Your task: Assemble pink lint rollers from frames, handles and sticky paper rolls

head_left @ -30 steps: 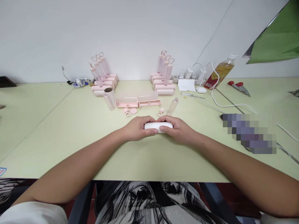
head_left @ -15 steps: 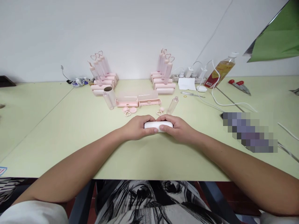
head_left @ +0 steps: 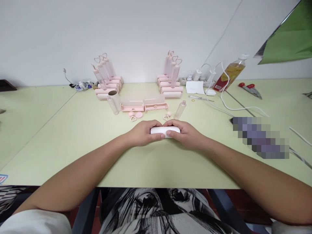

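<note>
White roller [head_left: 165,131] lying crosswise, left hand [head_left: 143,134], right hand [head_left: 185,135] gripping ends

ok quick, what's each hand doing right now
left hand: closed around the left end of the white cylinder
right hand: closed around the right end of the same cylinder

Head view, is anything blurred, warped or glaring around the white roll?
Head view: soft, even light, no glare; the white cylindrical roll is sharp; a grey-purple pixelated block masks something on its right; the picture's edges look stretched, wide-angle distortion.
</note>
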Available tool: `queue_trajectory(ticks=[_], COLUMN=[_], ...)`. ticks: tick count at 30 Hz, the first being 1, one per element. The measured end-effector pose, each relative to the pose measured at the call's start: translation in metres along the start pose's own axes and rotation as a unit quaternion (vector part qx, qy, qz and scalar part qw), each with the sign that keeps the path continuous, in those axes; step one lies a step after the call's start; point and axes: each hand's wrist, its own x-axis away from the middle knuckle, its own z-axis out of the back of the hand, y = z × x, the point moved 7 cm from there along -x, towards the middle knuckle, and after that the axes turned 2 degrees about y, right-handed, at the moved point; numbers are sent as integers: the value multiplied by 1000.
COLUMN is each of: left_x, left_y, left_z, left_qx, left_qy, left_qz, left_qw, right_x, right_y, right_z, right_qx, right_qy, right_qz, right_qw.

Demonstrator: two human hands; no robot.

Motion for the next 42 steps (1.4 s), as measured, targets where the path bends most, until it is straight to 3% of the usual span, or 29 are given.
queue_trajectory(ticks=[42], left_x=[0], left_y=[2], left_z=[0], left_qx=[18], left_qy=[-11], left_qz=[5], left_qw=[1000], right_x=[0], right_y=[0], right_z=[1], right_qx=[-7], right_qy=[8], right_qz=[6], right_qw=[1000])
